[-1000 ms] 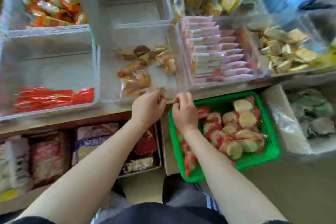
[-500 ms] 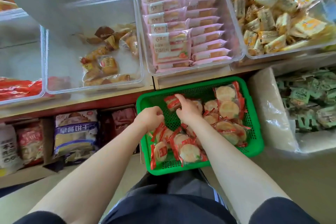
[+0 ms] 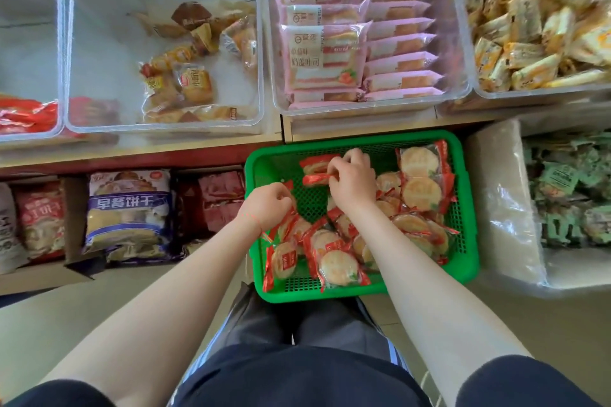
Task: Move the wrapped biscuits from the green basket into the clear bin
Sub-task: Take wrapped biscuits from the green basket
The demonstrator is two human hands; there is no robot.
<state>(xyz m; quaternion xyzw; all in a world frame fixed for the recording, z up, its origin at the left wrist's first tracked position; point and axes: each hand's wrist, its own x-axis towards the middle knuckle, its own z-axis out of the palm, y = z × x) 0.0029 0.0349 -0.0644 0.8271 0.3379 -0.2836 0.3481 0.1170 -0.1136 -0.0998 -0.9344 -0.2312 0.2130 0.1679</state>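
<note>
A green basket (image 3: 463,208) rests on my lap, holding several round biscuits in red-edged clear wrappers (image 3: 337,266). My right hand (image 3: 352,180) is inside the basket near its far left, fingers closed on a red-wrapped biscuit pack (image 3: 315,172). Lower at the basket's left side, my left hand (image 3: 266,205) is closed on another wrapper (image 3: 284,225). The clear bin (image 3: 99,53) on the shelf above left holds several brown and orange wrapped snacks (image 3: 193,82).
A bin of pink bread packs (image 3: 357,30) stands right of the clear bin, then one of yellow packs (image 3: 535,26). A bin with red packs (image 3: 23,116) is far left. Bagged biscuits (image 3: 127,211) fill the lower shelf; a box of green packs (image 3: 572,188) sits right.
Both hands came down from the shelf edge into the green basket and closed on wrapped biscuits. My view tilted down and closer.
</note>
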